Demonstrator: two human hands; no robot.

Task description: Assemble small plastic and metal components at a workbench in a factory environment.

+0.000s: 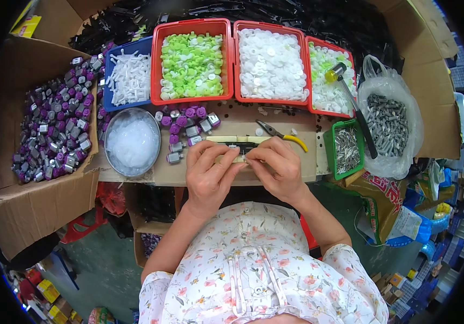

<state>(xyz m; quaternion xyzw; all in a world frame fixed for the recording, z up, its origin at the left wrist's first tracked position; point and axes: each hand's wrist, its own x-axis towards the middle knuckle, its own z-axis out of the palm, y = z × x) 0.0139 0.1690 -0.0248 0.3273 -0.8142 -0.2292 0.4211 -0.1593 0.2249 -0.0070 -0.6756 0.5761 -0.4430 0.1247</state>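
My left hand (206, 174) and my right hand (279, 168) meet at the front edge of the work surface. Between them a black plastic part (249, 144) sits in a cream-coloured holder (220, 139). Both hands are closed, thumbs and fingertips pinched close together over the holder's near side. Something small and pale shows at the left fingertips; the fingers hide most of what each hand pinches. Just behind my right hand lie pliers (281, 133) with yellow handles. Small grey metal pieces with purple caps (191, 129) lie loose beyond my left hand.
Bins of white sticks (129, 78), green caps (191, 65) and white discs (272, 62) line the back. A hammer (357, 105) rests across the right bin. A bowl of clear whitish grease (132, 141) stands left; a green pin basket (347, 151) and a bag of grey parts (387, 121) stand right.
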